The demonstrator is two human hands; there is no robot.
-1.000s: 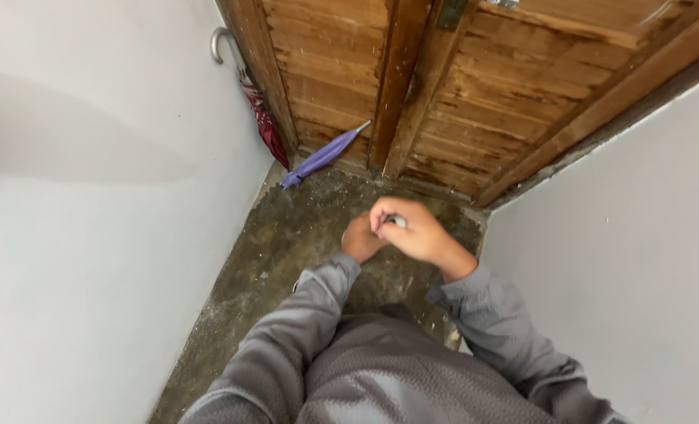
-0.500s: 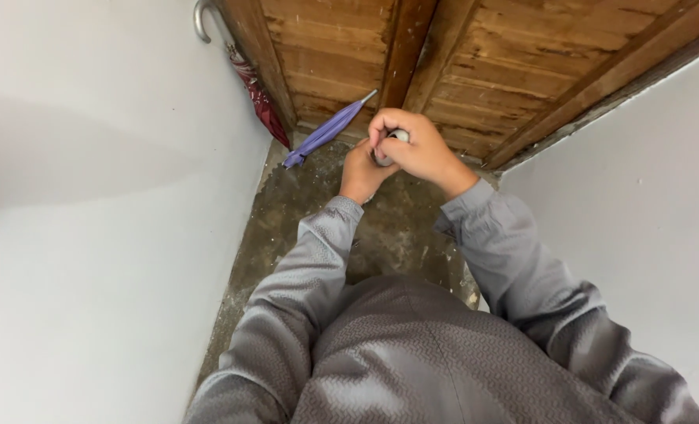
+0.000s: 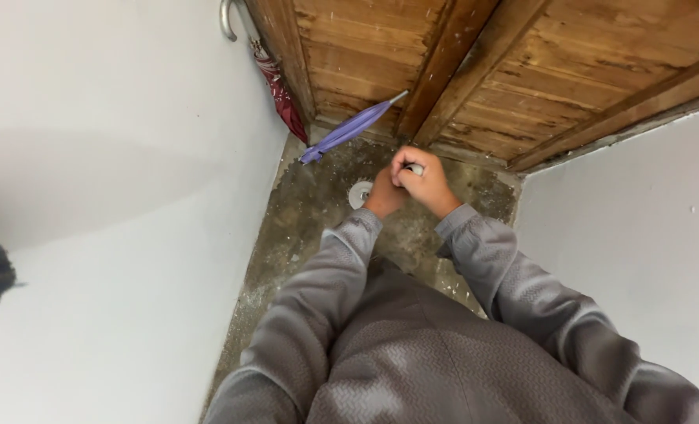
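**Head view: both hands bunched around a small grey thing in a narrow entry**

Head view looks straight down into a tight space, so biggest stuff first. White walls (image 3: 90, 196) close in on the left and right. Across the top runs a worn wooden door (image 3: 522, 63) made of planks, with scuffed bottom boards. The floor (image 3: 302, 228) is bare, stained concrete with white specks.

The person's grey sweater (image 3: 412, 353) fills the lower middle, both sleeves reaching forward toward the door.

In the far left corner of the floor, a dark red folded umbrella (image 3: 280, 94) stands against the wall and door frame, its curved metal handle up top. Just beside it a purple folded umbrella (image 3: 351, 127) leans at a slant, lower end on the floor near that corner, tip against the door.

The right hand (image 3: 421, 184) is curled tight over a small grey object (image 3: 416, 169), which only peeks out between the fingers, so I can't tell what it is. The left hand (image 3: 382, 195) is pressed up against the right from below, fingers closed; can't tell if it actually holds the object too. Both hover above the floor near the door's bottom edge.

A little white round disc (image 3: 359, 193) lies on the floor just left of the left hand.
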